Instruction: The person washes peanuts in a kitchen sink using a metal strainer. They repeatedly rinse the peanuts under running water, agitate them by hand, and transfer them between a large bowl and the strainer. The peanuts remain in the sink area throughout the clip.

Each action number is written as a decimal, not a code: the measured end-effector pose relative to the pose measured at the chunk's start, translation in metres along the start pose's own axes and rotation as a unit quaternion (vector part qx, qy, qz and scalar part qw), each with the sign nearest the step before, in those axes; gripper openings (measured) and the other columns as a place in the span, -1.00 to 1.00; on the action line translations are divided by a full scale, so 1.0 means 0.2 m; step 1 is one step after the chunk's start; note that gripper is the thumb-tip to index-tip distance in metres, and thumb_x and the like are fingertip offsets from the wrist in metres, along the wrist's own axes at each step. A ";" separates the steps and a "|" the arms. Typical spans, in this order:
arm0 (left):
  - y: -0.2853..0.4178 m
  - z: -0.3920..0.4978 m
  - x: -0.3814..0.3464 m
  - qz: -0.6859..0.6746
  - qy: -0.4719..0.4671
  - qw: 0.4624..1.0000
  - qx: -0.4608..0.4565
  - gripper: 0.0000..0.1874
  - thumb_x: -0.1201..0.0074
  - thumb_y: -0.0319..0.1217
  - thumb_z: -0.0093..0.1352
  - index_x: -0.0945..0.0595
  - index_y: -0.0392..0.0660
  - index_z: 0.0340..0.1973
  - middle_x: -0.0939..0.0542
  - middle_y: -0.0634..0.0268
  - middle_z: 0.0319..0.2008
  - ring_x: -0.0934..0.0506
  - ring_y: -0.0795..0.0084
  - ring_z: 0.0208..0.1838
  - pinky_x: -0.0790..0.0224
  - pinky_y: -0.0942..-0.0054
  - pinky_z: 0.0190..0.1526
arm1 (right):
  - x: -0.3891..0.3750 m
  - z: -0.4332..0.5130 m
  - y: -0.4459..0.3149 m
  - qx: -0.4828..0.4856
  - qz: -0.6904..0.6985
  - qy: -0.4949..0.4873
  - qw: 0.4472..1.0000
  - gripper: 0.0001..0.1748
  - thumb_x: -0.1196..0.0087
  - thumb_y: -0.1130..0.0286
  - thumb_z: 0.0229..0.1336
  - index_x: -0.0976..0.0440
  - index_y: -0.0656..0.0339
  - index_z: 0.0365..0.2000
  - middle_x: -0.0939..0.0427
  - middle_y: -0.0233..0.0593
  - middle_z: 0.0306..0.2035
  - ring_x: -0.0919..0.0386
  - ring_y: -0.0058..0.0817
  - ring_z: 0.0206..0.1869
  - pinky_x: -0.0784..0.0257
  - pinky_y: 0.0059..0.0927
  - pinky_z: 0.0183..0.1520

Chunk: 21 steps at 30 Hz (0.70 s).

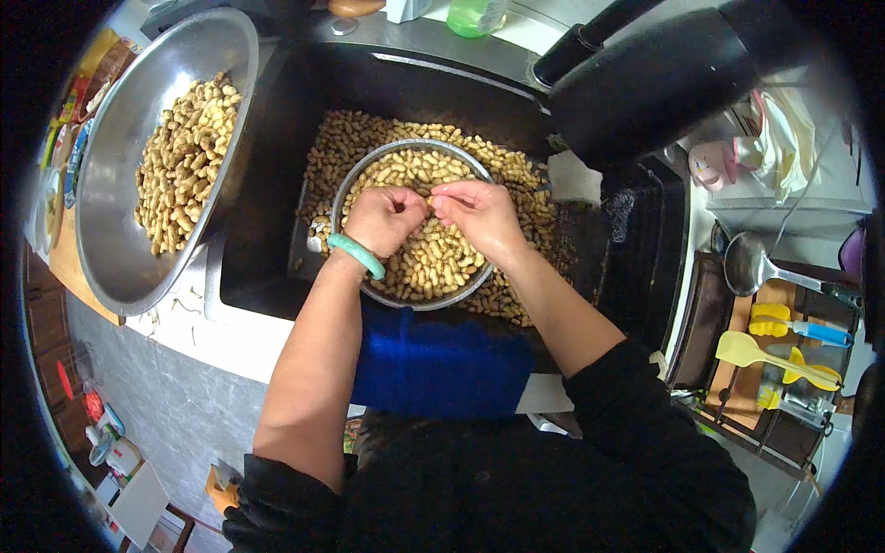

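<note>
My left hand (pixel 388 220), with a green bangle (pixel 356 256) at the wrist, meets my right hand (pixel 478 211) over a round metal bowl (pixel 442 305). Between their fingertips they pinch a small yellowish piece, apparently a peanut (pixel 431 201), mostly covered by the fingers. Unshelled peanuts (pixel 435 266) fill the bowl beneath. The bowl rests in a dark sink (pixel 442 79) among more unshelled peanuts (pixel 346 135), which look darker on the left side.
A large metal basin (pixel 114 207) of peanuts stands tilted in view at the left. A dark blue cloth (pixel 442 359) hangs over the sink's front edge. A whitish cloth (pixel 575 178) lies at the right. Beyond are a ladle (pixel 747 266) and a yellow spatula (pixel 740 349).
</note>
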<state>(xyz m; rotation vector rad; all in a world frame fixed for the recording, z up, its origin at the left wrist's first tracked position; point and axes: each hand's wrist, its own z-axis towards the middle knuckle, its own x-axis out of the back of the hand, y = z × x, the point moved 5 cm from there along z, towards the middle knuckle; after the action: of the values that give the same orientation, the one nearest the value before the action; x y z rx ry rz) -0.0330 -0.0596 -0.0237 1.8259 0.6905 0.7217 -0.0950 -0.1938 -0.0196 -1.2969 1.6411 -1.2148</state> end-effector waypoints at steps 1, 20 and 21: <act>-0.01 -0.01 0.01 -0.001 0.016 1.000 -0.008 -0.86 -0.08 -0.45 0.21 -0.59 -0.24 -0.56 -0.53 0.40 -0.66 -0.41 0.66 -0.57 -0.27 0.61 -0.48 | -0.01 -0.01 -0.02 0.008 0.018 -0.006 1.000 -0.80 -0.14 0.55 0.05 -0.51 0.42 -0.27 -0.59 -0.22 -0.35 -0.51 -0.62 -0.41 -0.46 -0.61 -0.36; 0.22 -1.02 0.71 0.079 0.188 0.977 0.069 -0.86 -0.07 -0.47 0.28 -0.59 -0.29 -0.31 -0.61 0.25 -0.46 -0.57 0.53 -0.39 -0.46 0.57 -0.35 | -0.02 -0.29 -0.32 -0.020 0.126 -0.078 0.989 -0.76 -0.08 0.52 0.10 -0.43 0.42 -0.19 -0.52 -0.23 -0.30 -0.50 -0.58 -0.36 -0.42 -0.61 -0.30; 0.18 -1.09 0.77 0.074 0.203 0.973 0.086 -0.83 -0.06 -0.45 0.29 -0.57 -0.31 -0.28 -0.61 0.20 -0.40 -0.59 0.47 -0.36 -0.49 0.53 -0.34 | -0.02 -0.31 -0.30 -0.022 0.125 -0.070 0.989 -0.74 -0.08 0.52 0.10 -0.43 0.42 -0.18 -0.53 -0.23 -0.30 -0.49 -0.58 -0.36 -0.42 -0.62 -0.30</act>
<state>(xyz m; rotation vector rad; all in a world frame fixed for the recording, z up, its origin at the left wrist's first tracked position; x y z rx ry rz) -0.0887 0.1716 0.1035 1.9211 0.9104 1.1867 -0.1320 -0.1790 0.0569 -1.1349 1.6782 -0.9213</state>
